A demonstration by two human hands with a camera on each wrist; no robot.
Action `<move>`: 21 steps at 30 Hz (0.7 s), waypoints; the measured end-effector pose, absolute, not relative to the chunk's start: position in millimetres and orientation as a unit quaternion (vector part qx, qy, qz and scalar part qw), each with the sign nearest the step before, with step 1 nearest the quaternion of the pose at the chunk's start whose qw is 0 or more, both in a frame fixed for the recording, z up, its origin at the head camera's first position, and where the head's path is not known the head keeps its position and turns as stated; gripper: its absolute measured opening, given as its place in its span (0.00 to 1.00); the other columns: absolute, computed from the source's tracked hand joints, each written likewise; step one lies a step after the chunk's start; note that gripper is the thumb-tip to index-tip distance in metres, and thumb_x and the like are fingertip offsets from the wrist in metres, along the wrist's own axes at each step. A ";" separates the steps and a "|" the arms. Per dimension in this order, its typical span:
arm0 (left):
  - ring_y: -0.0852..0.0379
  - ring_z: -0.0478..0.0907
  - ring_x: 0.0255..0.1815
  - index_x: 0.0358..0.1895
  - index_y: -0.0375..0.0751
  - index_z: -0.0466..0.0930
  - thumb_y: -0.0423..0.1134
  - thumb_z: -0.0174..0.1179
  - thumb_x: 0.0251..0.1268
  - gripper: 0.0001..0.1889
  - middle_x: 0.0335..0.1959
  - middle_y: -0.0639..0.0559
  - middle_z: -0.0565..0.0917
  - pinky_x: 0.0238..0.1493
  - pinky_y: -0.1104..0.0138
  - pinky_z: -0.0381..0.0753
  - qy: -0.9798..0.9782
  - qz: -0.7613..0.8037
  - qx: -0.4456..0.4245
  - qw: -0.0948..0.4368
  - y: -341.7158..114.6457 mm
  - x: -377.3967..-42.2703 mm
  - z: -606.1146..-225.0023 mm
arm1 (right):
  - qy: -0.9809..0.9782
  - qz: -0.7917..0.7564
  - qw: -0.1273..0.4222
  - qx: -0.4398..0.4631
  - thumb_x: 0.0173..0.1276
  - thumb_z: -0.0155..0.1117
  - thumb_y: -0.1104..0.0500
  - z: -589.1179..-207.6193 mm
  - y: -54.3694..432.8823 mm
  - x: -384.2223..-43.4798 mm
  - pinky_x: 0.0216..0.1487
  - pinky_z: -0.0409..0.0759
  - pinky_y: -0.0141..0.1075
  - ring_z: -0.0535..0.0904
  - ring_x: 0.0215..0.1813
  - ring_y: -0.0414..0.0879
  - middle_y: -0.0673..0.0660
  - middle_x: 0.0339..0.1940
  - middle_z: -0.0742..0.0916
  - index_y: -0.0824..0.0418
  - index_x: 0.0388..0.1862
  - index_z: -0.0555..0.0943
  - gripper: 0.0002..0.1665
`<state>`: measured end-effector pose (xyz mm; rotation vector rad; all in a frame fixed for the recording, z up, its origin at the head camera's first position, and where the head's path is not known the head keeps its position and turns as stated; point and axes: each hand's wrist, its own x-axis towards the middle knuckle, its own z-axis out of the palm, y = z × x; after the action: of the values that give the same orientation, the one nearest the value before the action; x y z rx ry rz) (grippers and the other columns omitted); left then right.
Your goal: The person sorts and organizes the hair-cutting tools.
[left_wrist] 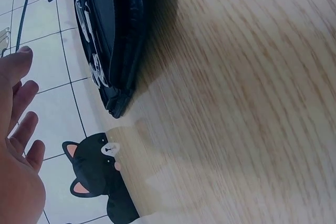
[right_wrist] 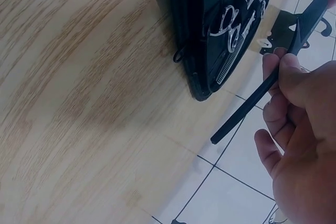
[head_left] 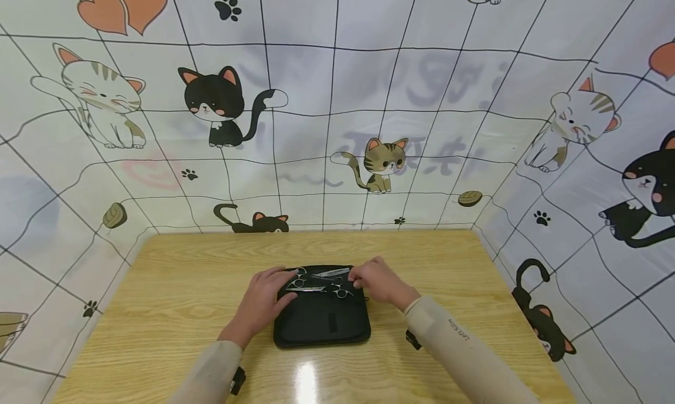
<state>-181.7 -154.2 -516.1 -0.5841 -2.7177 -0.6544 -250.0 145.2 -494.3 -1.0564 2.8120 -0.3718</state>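
A black comb (right_wrist: 306, 22) stretches between my two hands, raised beside a black zip case (head_left: 323, 319). My right hand (head_left: 378, 279) pinches its narrow handle (right_wrist: 247, 106) between thumb and finger. The thumb of my left hand (head_left: 265, 298) covers the comb's far end, seemingly gripping it; the finger behind is hidden. Against the dark case the comb is hard to make out in the head view. Two pairs of silver scissors (head_left: 308, 288) lie on the upper part of the case, one with a toothed blade (right_wrist: 230, 62).
The case lies on a wooden table (head_left: 200, 275) near its middle. Behind the table and at its sides hangs a white cloth (head_left: 300, 134) printed with cats and grid lines. A zip pull (right_wrist: 179, 55) sticks out at the case's edge.
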 end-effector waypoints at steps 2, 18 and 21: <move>0.47 0.74 0.66 0.63 0.48 0.78 0.45 0.69 0.59 0.27 0.59 0.50 0.83 0.65 0.46 0.69 -0.939 -0.229 -0.210 0.149 -152.9 -182.2 -516.4 | 0.926 -0.119 0.059 -0.353 0.71 0.61 0.59 -494.2 143.6 -248.9 0.59 0.70 0.48 0.84 0.40 0.40 0.47 0.39 0.89 0.56 0.46 0.85 0.09; 0.51 0.75 0.65 0.57 0.50 0.83 0.48 0.69 0.57 0.23 0.53 0.56 0.86 0.65 0.51 0.70 -0.932 -0.221 -0.245 0.148 -153.0 -180.4 -515.1 | 0.914 -0.120 0.061 -0.382 0.71 0.60 0.60 -495.1 136.9 -243.6 0.55 0.70 0.47 0.81 0.36 0.36 0.43 0.30 0.87 0.54 0.44 0.85 0.07; 0.52 0.76 0.64 0.56 0.50 0.84 0.48 0.69 0.57 0.21 0.52 0.57 0.86 0.65 0.52 0.70 -0.931 -0.218 -0.252 0.149 -153.1 -181.0 -515.6 | 0.915 -0.113 0.065 -0.382 0.72 0.60 0.58 -496.9 136.2 -243.7 0.55 0.70 0.46 0.80 0.37 0.36 0.42 0.30 0.87 0.53 0.44 0.84 0.07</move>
<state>-181.0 -153.1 -515.6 -0.7240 -2.6767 -0.6259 -243.7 136.2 -496.9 -1.1537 2.7600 -0.3408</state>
